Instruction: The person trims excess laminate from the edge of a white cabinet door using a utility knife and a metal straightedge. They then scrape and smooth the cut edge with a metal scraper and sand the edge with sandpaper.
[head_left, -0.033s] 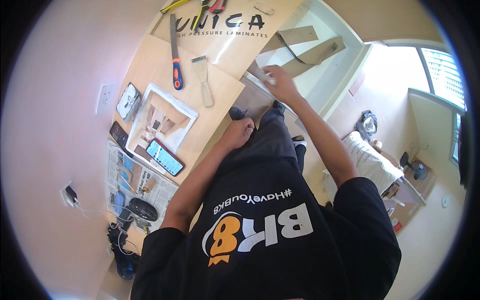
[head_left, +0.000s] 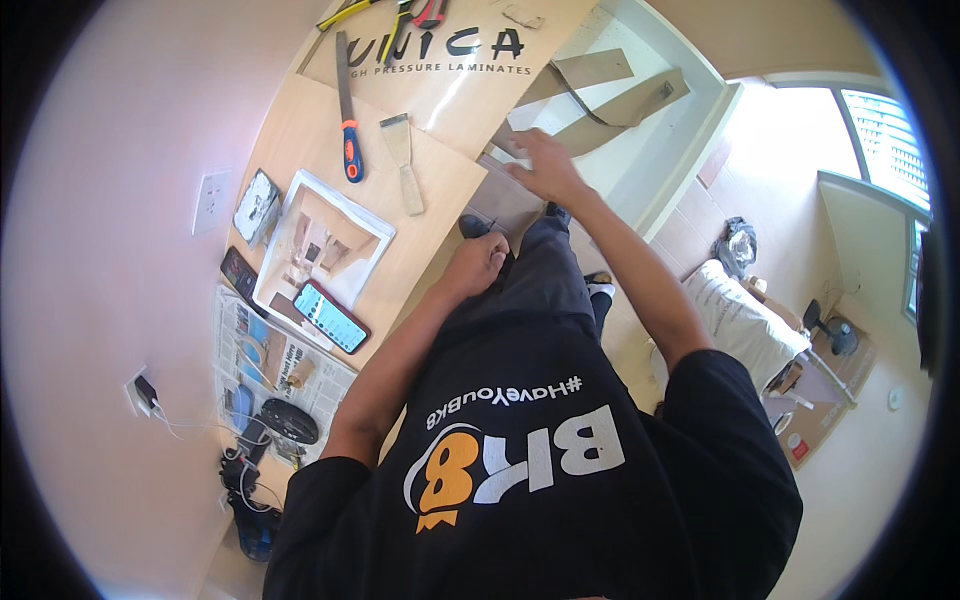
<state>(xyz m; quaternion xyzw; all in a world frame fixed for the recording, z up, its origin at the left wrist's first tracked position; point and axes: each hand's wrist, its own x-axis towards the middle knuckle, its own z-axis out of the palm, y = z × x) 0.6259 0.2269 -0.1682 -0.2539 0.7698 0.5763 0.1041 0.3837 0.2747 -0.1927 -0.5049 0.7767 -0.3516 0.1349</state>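
Note:
My left hand (head_left: 478, 262) is closed at my waist over the dark trousers, below the bench edge; what it holds, if anything, is hidden. My right hand (head_left: 542, 165) reaches out with bent, parted fingers beside the inner edge of the wooden board (head_left: 450, 200), near a white cabinet (head_left: 660, 160) holding cardboard strips (head_left: 620, 125). On the board lie a file with a blue-orange handle (head_left: 351, 150), a flat scraper (head_left: 402, 160), printed sheets (head_left: 310, 225), a lit phone (head_left: 330, 318), a dark phone (head_left: 240, 268) and a grey block (head_left: 257, 205).
Yellow and red hand tools (head_left: 410, 15) lie at the top. At the left are newspaper (head_left: 315, 400), cables and a wall socket (head_left: 210, 200). At the right stand a white padded bundle (head_left: 745, 315), a dark plastic bag (head_left: 738, 245) and a window (head_left: 880, 140).
My right hand has shifted slightly left, toward the board's edge. My left hand has barely moved.

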